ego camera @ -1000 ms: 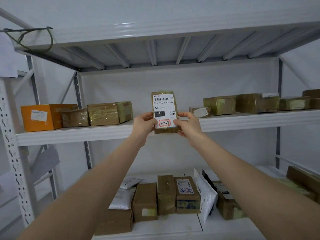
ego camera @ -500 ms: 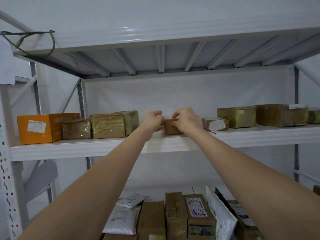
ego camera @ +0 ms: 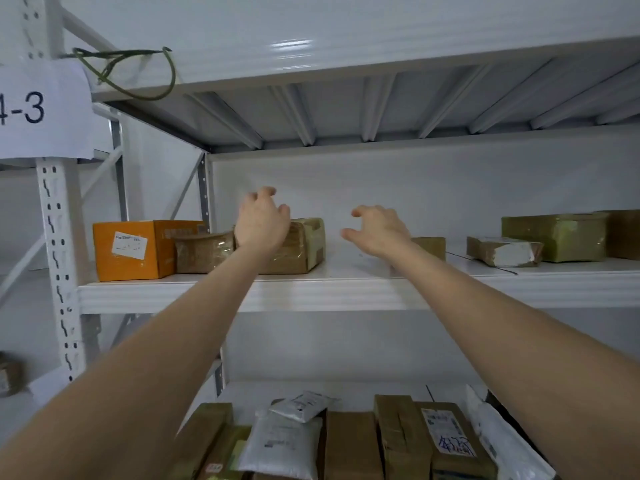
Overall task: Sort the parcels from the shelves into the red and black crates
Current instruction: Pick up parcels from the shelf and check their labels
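Both hands have let go of the small brown parcel (ego camera: pixel 428 245), now lying on the shelf (ego camera: pixel 346 293) behind the right wrist. Left hand (ego camera: pixel 261 221) hovers, fingers loosely spread, over the taped parcel (ego camera: pixel 301 249); whether it touches, I cannot tell. Right hand (ego camera: pixel 378 231) hangs slack, empty. An orange box (ego camera: pixel 128 249) sits leftward.

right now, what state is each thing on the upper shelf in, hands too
left hand, open, raised in front of the taped parcel, holding nothing
right hand, open, empty
taped parcel, sealed, flat on shelf
orange box, closed, upright
small parcel, sealed, partly hidden
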`<act>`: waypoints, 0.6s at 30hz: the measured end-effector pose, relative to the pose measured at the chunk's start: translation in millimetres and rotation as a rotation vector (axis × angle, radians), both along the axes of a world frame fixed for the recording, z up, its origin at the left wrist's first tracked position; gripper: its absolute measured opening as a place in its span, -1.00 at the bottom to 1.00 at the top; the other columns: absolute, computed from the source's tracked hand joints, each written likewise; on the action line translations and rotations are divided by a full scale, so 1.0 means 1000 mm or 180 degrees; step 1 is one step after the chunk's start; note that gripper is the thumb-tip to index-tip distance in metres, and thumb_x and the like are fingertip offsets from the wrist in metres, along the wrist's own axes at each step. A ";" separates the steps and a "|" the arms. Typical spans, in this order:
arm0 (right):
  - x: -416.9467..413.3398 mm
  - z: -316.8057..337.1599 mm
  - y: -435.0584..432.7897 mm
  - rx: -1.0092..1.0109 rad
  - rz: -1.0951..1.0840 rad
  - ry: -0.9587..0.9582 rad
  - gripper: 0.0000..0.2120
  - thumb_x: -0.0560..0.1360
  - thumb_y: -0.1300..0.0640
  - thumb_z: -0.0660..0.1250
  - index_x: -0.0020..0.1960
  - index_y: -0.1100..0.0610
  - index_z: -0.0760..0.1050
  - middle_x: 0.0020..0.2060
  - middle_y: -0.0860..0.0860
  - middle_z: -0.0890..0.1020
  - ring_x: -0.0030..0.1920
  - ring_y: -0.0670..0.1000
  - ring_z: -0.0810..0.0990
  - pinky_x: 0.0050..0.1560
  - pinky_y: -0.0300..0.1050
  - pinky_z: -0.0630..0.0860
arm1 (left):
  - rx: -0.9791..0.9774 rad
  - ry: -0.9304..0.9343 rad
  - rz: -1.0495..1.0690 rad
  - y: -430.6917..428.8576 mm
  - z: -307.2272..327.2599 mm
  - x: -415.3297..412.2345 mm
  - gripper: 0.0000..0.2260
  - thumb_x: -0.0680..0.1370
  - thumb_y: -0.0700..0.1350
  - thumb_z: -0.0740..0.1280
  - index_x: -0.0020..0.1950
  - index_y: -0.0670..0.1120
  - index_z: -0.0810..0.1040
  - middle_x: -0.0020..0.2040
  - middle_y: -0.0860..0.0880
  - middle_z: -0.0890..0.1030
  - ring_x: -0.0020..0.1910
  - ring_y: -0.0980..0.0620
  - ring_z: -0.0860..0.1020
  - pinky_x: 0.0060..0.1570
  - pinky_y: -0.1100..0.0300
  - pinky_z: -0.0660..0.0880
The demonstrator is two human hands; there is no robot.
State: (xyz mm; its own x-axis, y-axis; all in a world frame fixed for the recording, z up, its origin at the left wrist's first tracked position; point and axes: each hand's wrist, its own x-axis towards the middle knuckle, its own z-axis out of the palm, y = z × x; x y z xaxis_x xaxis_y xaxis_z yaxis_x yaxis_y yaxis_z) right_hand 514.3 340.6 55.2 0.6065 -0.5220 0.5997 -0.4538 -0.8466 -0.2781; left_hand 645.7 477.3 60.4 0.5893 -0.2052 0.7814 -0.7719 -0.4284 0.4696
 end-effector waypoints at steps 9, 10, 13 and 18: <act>0.056 -0.009 0.049 0.1179 0.1077 -0.0461 -0.56 0.54 -0.17 0.27 0.25 0.13 0.49 0.14 0.02 0.57 0.20 0.05 0.52 0.05 -0.18 0.38 | 0.0746 0.0349 0.0184 0.035 -0.005 0.037 -0.55 0.62 0.15 0.05 0.30 -0.14 0.45 0.06 -0.17 0.59 -0.02 -0.14 0.54 -0.08 0.07 0.47; 0.055 -0.010 0.047 0.1208 0.0998 -0.0602 -0.57 0.54 -0.19 0.25 0.21 0.13 0.51 0.10 0.02 0.58 0.17 0.05 0.52 0.04 -0.17 0.38 | 0.0655 0.0248 0.0074 0.033 -0.005 0.033 -0.56 0.62 0.14 0.06 0.29 -0.12 0.47 0.05 -0.15 0.60 -0.01 -0.13 0.54 -0.09 0.09 0.46; 0.047 -0.010 0.048 0.1116 0.0765 -0.0824 -0.51 0.55 -0.26 0.17 0.17 0.11 0.53 0.07 0.02 0.59 0.13 0.07 0.54 0.02 -0.12 0.38 | 0.0210 0.0176 -0.0396 0.024 -0.005 0.017 -0.62 0.61 0.10 0.13 0.28 -0.09 0.49 0.07 -0.10 0.62 0.05 -0.12 0.57 0.04 0.06 0.50; 0.017 -0.009 0.048 0.1395 0.0542 -0.1262 -0.57 0.57 -0.23 0.15 0.11 0.13 0.49 -0.04 0.02 0.54 0.10 0.09 0.52 0.13 -0.01 0.46 | -0.0817 0.0868 -0.1065 0.026 -0.003 0.002 -0.72 0.59 -0.03 0.24 0.22 -0.13 0.53 0.11 -0.09 0.60 0.04 -0.07 0.54 0.09 0.09 0.49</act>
